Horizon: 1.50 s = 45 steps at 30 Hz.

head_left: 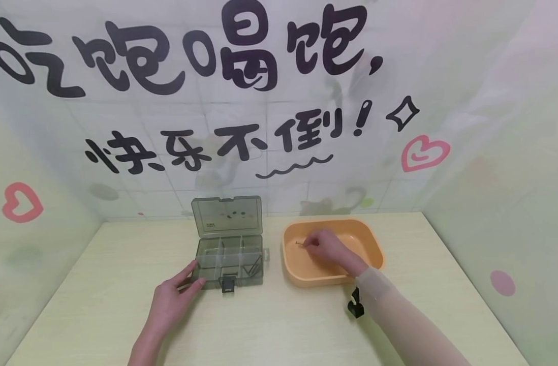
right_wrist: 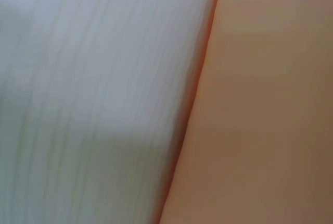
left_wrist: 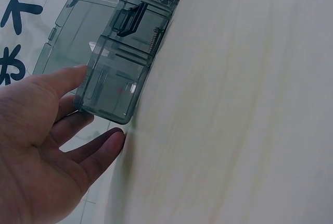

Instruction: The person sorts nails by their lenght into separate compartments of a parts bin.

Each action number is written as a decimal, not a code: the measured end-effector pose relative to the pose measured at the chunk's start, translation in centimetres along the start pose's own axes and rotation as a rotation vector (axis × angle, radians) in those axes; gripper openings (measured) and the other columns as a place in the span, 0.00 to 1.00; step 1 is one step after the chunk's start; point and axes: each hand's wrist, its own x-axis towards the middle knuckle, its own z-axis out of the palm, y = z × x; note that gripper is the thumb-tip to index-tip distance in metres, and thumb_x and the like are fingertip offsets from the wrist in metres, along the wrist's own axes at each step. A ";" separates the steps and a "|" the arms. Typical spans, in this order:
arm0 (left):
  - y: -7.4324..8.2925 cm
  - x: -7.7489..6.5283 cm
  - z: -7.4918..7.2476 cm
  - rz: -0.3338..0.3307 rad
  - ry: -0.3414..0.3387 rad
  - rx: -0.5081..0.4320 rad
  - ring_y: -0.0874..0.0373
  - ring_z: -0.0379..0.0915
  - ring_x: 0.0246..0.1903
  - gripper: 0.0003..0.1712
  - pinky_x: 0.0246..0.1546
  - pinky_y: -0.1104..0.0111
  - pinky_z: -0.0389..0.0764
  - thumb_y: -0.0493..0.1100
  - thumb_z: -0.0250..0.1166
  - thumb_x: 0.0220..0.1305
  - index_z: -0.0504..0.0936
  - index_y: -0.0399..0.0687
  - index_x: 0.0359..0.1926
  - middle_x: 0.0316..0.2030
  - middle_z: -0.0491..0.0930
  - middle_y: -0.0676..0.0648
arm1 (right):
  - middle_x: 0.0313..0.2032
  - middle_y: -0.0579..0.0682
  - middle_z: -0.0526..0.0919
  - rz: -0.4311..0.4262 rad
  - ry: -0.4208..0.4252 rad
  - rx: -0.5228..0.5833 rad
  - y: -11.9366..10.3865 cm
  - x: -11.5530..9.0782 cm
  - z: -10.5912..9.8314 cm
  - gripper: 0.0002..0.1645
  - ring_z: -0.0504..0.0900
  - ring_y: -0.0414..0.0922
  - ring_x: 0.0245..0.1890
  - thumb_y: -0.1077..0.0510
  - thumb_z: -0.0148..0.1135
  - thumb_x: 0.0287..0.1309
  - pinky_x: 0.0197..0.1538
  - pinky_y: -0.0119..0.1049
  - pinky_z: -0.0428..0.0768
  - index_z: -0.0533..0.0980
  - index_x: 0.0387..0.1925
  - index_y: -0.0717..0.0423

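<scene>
My left hand [head_left: 171, 300] rests at the left end of a grey see-through compartment box [head_left: 228, 259], whose lid [head_left: 228, 216] stands raised at the back. In the left wrist view, its fairly straight fingers touch or lie close to the end of the box [left_wrist: 109, 88]. Several dark, thin screws [head_left: 252, 267] lie in the front right compartment. Over the orange tray [head_left: 302, 279], my right hand [head_left: 327, 246] pinches a small thin screw [head_left: 299, 244] between its fingertips. The right wrist view shows only the tray's side [right_wrist: 260, 104] and the table.
The pale wooden table [head_left: 279, 325] has the box and tray side by side near its back edge. A black latch [head_left: 227, 283] sticks out at the box's front. Behind stands a wall sheet [head_left: 242, 112] with large black writing. A black strap mount [head_left: 355, 305] sits at the right wrist.
</scene>
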 end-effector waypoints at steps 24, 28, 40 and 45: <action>0.1 -0.2 0.0 -0.009 -0.010 0.012 0.32 0.77 0.57 0.34 0.53 0.50 0.85 0.49 0.66 0.74 0.68 0.42 0.74 0.64 0.72 0.27 | 0.42 0.55 0.89 -0.017 0.113 0.119 -1.7 -0.8 -1.4 0.07 0.86 0.52 0.45 0.68 0.66 0.65 0.51 0.44 0.87 0.86 0.43 0.64; 0.1 -0.2 0.0 -0.010 -0.008 0.012 0.32 0.77 0.57 0.34 0.53 0.50 0.85 0.48 0.66 0.74 0.68 0.42 0.74 0.64 0.72 0.27 | 0.42 0.55 0.89 -0.014 0.154 0.160 -2.4 -0.9 -1.3 0.07 0.87 0.51 0.45 0.68 0.67 0.65 0.49 0.42 0.88 0.86 0.43 0.63; 0.1 -0.1 0.0 -0.001 0.000 0.002 0.33 0.78 0.56 0.34 0.51 0.53 0.86 0.48 0.66 0.73 0.69 0.42 0.74 0.65 0.71 0.27 | 0.44 0.56 0.89 -0.080 0.215 0.279 -5.7 -0.8 -0.6 0.08 0.88 0.51 0.44 0.69 0.68 0.63 0.48 0.39 0.88 0.87 0.43 0.62; 0.1 0.0 0.0 -0.001 0.000 -0.001 0.33 0.79 0.56 0.34 0.51 0.54 0.86 0.49 0.66 0.73 0.70 0.42 0.74 0.65 0.71 0.27 | 0.43 0.56 0.89 -0.117 0.208 0.276 -6.7 -0.5 0.3 0.07 0.87 0.51 0.44 0.69 0.67 0.64 0.49 0.39 0.87 0.87 0.42 0.63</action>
